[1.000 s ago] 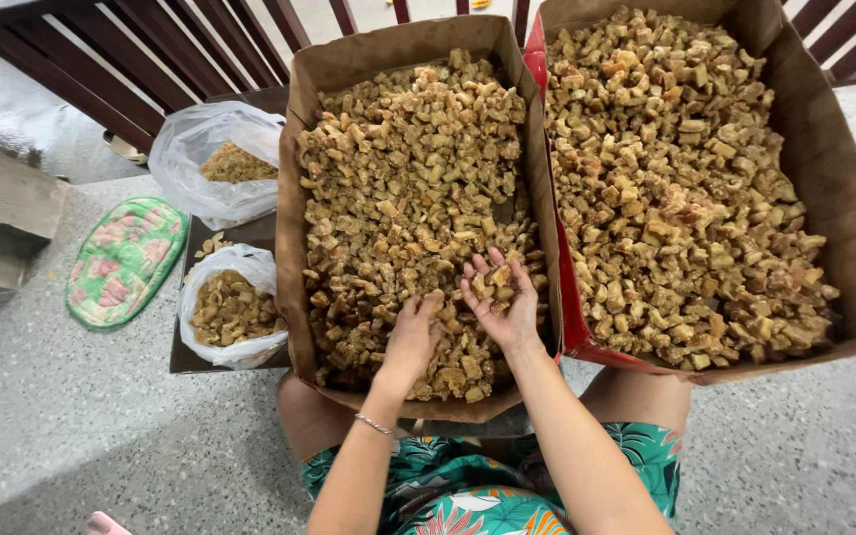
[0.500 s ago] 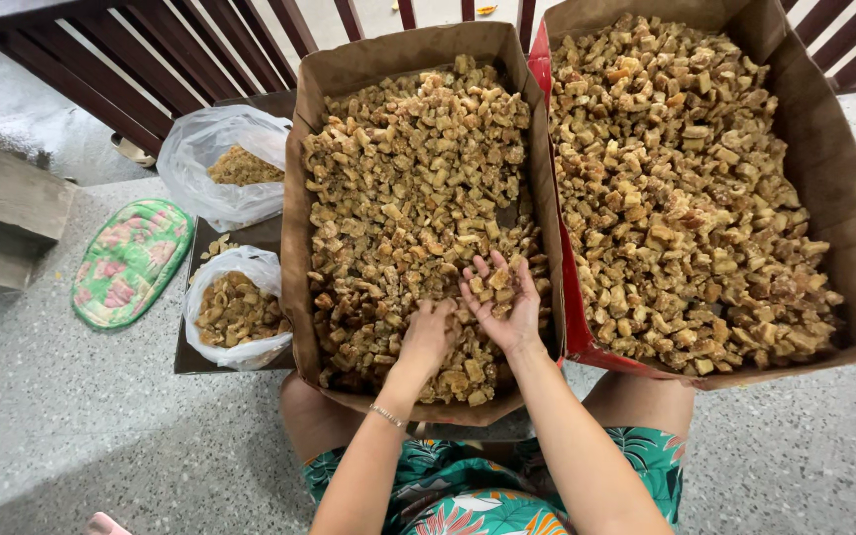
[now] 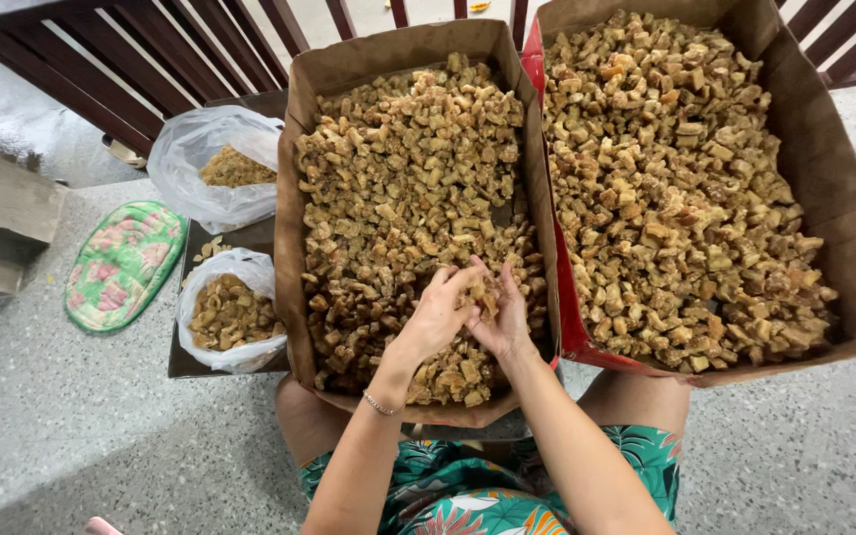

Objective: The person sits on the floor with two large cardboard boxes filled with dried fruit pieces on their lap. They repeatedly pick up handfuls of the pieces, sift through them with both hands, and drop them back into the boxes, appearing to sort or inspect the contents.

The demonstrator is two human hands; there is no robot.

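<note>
Nearest, at six o'clock, the person sits on the speckled floor in leaf-print shorts, forearms reaching up toward twelve. The left hand and right hand meet over the near end of the left cardboard box. Their fingers are curled together, cupping a few brown fried chunks between both hands. A thin bracelet circles the left wrist. At three o'clock stands a second cardboard box, also heaped with chunks. At nine o'clock two plastic bags rest on a dark tray; farther left lies a flowered mat. At twelve o'clock runs a dark railing.
</note>
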